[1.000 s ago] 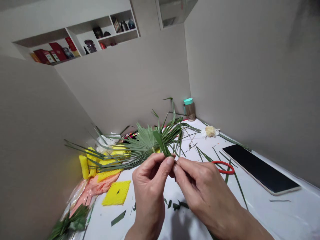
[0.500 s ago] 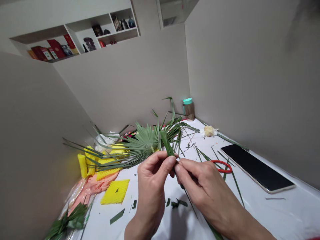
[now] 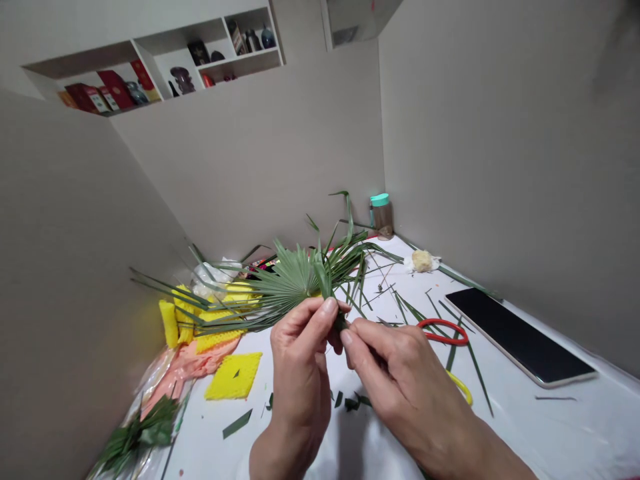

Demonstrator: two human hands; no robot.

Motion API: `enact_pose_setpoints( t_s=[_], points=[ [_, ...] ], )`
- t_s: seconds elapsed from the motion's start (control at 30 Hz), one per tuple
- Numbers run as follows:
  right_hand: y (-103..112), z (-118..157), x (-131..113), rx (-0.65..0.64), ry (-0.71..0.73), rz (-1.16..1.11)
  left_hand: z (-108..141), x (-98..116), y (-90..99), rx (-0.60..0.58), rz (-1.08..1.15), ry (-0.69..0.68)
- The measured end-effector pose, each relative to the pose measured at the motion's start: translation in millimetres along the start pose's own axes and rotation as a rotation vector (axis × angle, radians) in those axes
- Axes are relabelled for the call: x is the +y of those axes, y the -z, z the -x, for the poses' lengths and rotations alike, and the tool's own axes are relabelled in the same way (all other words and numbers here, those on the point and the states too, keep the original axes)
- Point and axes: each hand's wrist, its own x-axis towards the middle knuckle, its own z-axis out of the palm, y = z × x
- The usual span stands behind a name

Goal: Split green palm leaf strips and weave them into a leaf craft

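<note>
A folded green leaf strip (image 3: 325,281) stands up from the fingertips of my left hand (image 3: 303,363), pinched between thumb and fingers. Close on its right, my right hand (image 3: 400,373) is closed at the strip's lower end, thumb and forefinger pressed on it; the exact fold is hidden by the fingers. Behind the hands lies a fan-shaped palm leaf (image 3: 290,283) with long narrow blades. Red scissor-like handle loop (image 3: 443,331) and a yellow loop (image 3: 461,388) show beside my right hand, partly covered by it.
A black-screened tablet (image 3: 517,337) lies at the right. Yellow foam pieces (image 3: 233,377) and pink material (image 3: 200,363) are at the left, with a leaf bundle (image 3: 137,433) at the front left. A bottle (image 3: 383,217) stands in the back corner. Leaf scraps dot the white table (image 3: 530,433).
My left hand and the strip have shifted slightly left, and the strip stands more upright. The yellow loop has come into view beside my right hand. The camera view has shifted slightly.
</note>
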Motion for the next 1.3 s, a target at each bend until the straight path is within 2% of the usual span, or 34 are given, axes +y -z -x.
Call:
enact_pose_setpoints(
  t_s=[0.13, 0.43, 0.73, 1.0, 1.3],
  points=[
    [0, 3, 0, -0.008, -0.003, -0.039, 0, 0, -0.3, 0.016, -0.006, 0.007],
    [7, -2, -1, 0.014, -0.020, -0.052, 3, -1, 3.4, -0.058, -0.117, -0.063],
    [-2, 4, 1, -0.027, 0.004, -0.044, 1, -2, 4.4, 0.022, -0.100, -0.107],
    [-5, 11, 3, 0.021, 0.033, -0.100, 3, -3, 4.5, 0.013, -0.073, -0.087],
    [-10, 14, 9, 0.016, 0.007, -0.126, 2, -7, 8.0, -0.032, -0.145, -0.107]
  ],
)
